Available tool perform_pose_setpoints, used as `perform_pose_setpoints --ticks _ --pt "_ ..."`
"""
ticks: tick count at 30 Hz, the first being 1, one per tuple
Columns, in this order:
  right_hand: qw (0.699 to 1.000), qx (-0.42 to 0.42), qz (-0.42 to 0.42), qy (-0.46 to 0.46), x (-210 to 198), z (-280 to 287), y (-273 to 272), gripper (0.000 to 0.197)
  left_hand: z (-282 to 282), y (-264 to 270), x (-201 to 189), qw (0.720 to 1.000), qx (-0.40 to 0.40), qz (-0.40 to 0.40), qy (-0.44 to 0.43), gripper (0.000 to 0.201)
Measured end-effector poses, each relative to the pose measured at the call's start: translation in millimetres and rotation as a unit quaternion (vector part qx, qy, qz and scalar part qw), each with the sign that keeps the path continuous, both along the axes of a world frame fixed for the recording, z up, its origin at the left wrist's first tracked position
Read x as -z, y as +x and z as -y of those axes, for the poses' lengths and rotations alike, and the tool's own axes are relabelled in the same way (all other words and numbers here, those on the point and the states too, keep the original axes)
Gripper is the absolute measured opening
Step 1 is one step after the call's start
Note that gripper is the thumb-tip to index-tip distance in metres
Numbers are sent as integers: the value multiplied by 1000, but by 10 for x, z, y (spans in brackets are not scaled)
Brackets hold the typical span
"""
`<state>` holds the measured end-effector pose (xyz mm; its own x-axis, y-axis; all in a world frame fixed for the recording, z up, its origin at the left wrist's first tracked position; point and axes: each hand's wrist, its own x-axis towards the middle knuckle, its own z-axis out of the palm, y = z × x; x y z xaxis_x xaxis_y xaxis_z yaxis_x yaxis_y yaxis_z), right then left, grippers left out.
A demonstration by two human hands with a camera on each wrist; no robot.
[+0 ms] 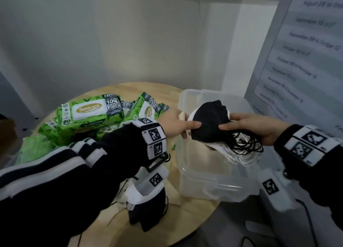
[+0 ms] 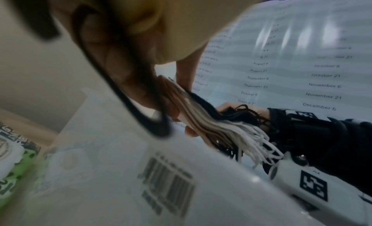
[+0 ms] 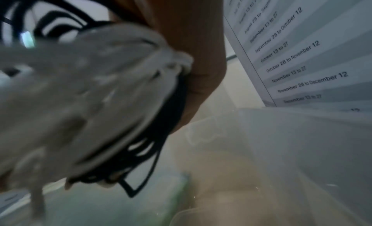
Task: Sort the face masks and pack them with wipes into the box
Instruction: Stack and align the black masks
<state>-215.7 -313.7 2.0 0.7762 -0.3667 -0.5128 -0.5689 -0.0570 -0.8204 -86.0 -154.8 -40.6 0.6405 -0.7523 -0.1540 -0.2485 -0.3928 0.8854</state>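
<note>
Both hands hold one stack of face masks [image 1: 211,120] above the clear plastic box [image 1: 207,183]. Black masks lie on top, white ones beneath, with black and white ear loops [image 1: 245,146] dangling at the right end. My left hand [image 1: 178,125] pinches the stack's left end, thumb on top. My right hand [image 1: 248,128] grips the right end. In the left wrist view the layered mask stack [image 2: 203,118] shows edge-on between the fingers. The right wrist view shows the white mask underside [image 3: 84,92] close up. Green wipes packs [image 1: 91,113] are piled on the table's left.
The round wooden table [image 1: 178,219] carries the box at its right edge. Another pile of black and white masks [image 1: 146,207] lies under my left forearm. A printed schedule board [image 1: 304,48] stands upright at the right, close behind the box. A wall lies behind.
</note>
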Motion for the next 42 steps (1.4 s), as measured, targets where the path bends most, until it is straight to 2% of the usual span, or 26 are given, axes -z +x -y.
perform_pose_setpoints --ticks 3,6,7,9,11,13,14,16,18,23,24,26,29,32,34,36,38,39,41,42 --pt "999 -33 -33 14 5 15 -6 12 10 148 60 999 -36 5 -22 17" --pt "998 -52 -4 44 -16 -2 11 27 -31 252 104 999 -15 -10 -27 16" --pt "998 -47 18 39 -34 -20 40 28 -37 257 106 1000 -11 -6 -12 22" --pt "998 -30 53 27 -77 -69 120 28 -54 224 58 1000 -1 -12 -8 48" --pt "997 -31 70 17 -100 -126 175 25 -92 164 -18 991 -6 -115 -65 63" --pt "997 -25 76 11 -105 -175 189 22 -199 76 -142 972 6 -199 -126 59" --pt "997 -26 75 10 -111 -196 181 20 -242 77 -161 967 24 -213 -141 59" --pt "996 -31 75 28 -146 -238 138 30 -315 50 -188 966 45 -206 -149 64" --pt "993 -26 94 60 -206 -310 82 26 -393 -9 -236 965 63 -205 -148 50" --pt "988 -16 123 88 -334 -546 -46 17 -574 -140 -319 950 -7 -257 -178 45" --pt "989 -16 116 90 -337 -597 -63 11 -611 -121 -314 949 -16 -258 -180 43" --pt "987 -17 116 107 -301 -697 -113 15 -699 -146 -368 955 -25 -249 -158 36" --pt "975 -25 119 187 -164 -951 -203 10 -891 -207 -431 977 -63 -177 -104 15" --pt "955 -57 106 273 17 -1181 -249 26 -1086 -160 -351 989 -102 -103 -42 18" --pt "942 -66 108 310 123 -1301 -233 43 -1228 -185 -359 989 -120 -80 -22 17" --pt "933 -71 117 332 175 -1411 -197 51 -1344 -223 -406 990 -123 -68 -19 16" --pt "922 -78 137 353 200 -1500 -169 58 -1442 -245 -432 992 -115 -48 -4 40" --pt "918 -81 145 360 203 -1532 -166 61 -1484 -242 -421 991 -117 -58 -12 38" --pt "911 -94 157 370 199 -1559 -168 61 -1562 -227 -401 990 -111 -80 -29 21" --pt "907 -105 158 376 191 -1566 -175 59 -1601 -214 -398 990 -105 -92 -33 30"
